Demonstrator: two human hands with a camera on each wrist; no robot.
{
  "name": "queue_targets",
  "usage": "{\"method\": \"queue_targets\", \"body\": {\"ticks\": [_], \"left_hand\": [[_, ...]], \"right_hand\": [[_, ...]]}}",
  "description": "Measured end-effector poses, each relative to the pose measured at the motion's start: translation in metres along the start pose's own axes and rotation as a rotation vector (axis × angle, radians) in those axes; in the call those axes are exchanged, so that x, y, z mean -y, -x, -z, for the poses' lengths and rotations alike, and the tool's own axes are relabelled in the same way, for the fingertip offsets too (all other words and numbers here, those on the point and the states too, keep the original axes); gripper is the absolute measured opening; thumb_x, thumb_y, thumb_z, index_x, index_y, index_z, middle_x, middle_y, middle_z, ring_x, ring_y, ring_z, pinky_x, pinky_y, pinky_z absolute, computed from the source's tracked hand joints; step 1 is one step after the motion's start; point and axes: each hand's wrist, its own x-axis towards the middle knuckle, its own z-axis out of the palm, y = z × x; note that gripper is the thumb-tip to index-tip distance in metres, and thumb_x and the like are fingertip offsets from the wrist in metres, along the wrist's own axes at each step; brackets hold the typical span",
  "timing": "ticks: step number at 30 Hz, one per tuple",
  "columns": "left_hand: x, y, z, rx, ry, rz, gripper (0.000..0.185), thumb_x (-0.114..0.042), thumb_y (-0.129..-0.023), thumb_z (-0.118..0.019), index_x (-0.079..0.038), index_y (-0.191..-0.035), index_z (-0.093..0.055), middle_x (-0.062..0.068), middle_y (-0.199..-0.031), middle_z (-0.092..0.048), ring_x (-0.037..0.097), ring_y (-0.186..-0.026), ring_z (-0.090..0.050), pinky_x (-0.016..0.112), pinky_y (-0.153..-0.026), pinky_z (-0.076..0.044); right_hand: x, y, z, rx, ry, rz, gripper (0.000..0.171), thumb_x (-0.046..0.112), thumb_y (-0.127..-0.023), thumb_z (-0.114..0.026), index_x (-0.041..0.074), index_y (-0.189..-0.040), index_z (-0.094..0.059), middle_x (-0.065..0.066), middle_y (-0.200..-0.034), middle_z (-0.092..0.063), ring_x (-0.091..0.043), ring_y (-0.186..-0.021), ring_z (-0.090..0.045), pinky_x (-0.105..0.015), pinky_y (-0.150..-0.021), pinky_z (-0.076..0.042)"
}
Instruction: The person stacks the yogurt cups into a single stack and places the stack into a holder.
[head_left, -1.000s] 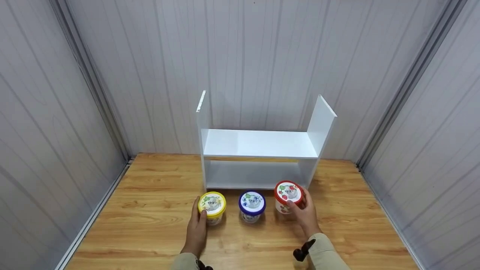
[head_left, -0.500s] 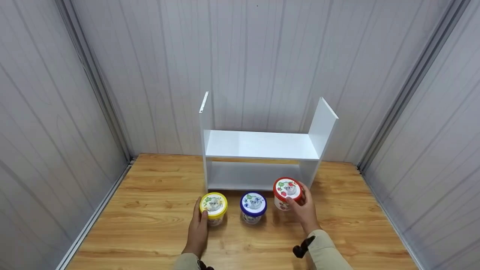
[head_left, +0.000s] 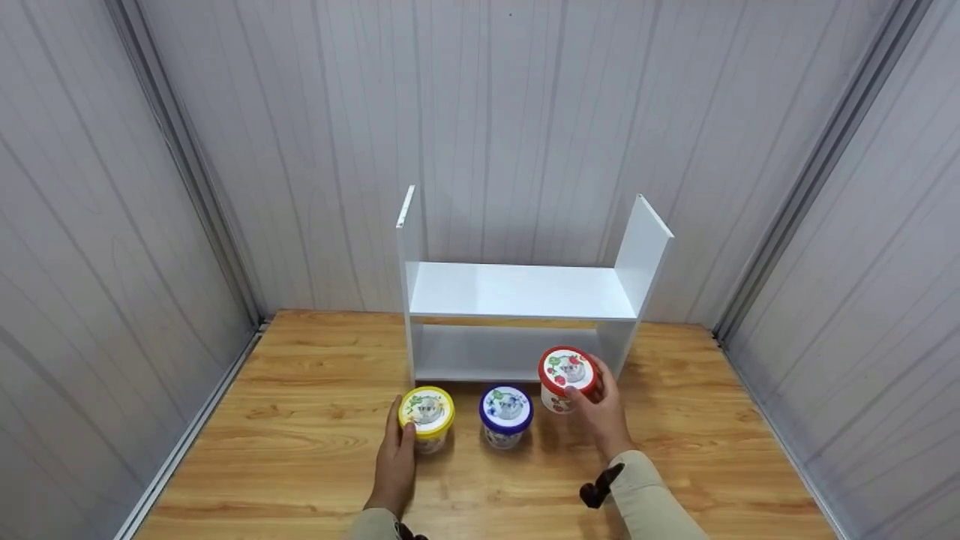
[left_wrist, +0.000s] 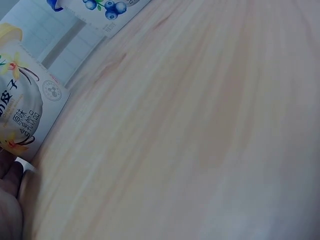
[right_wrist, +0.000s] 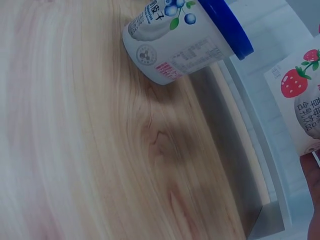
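Both arms wear long beige sleeves that end at the wrists, leaving the left hand [head_left: 395, 466] and the right hand [head_left: 604, 420] bare. A small black device [head_left: 598, 489] is strapped at the right cuff, and another black piece [head_left: 406, 532] shows at the left cuff.

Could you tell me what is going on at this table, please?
A person works with three tubs on a wooden table, in front of a white shelf unit. The right hand grips the red-lidded tub, raised by the lower shelf. The left hand holds the yellow-lidded tub. The blue-lidded tub stands between them, untouched.
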Motion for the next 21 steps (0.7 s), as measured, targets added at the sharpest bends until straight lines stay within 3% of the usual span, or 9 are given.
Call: {"method": "queue_targets", "body": {"ticks": [8,16,21], "left_hand": [[0.002,-0.001,0.0,-0.012,-0.002,-0.028,0.065,-0.053,-0.106,-0.04,-0.027,-0.163,-0.02,0.011,-0.166,-0.024,0.035,-0.152,-0.02,0.056,-0.122,-0.018],[0.002,0.0,0.0,0.006,0.009,-0.009,0.066,-0.055,-0.106,-0.038,-0.03,-0.163,-0.017,0.01,-0.167,-0.022,0.037,-0.152,-0.018,0.059,-0.122,-0.017],[0.002,0.0,-0.001,0.003,0.006,-0.019,0.066,-0.055,-0.106,-0.038,-0.03,-0.163,-0.018,0.011,-0.167,-0.023,0.037,-0.152,-0.019,0.059,-0.122,-0.017]], "right_hand": [[0.008,-0.001,-0.013,0.007,0.011,0.007,0.084,0.015,-0.087,-0.082,0.012,-0.157,-0.034,-0.017,-0.149,-0.049,-0.031,-0.134,-0.048,-0.031,-0.108,-0.045],[0.013,-0.002,-0.027,0.034,0.002,0.063,0.079,0.011,-0.088,-0.08,0.009,-0.155,-0.036,-0.017,-0.145,-0.053,-0.03,-0.131,-0.052,-0.024,-0.102,-0.047],[0.014,-0.001,-0.035,0.052,0.009,0.05,0.082,0.017,-0.089,-0.08,0.01,-0.156,-0.034,-0.017,-0.147,-0.051,-0.03,-0.132,-0.051,-0.027,-0.104,-0.047]]}}
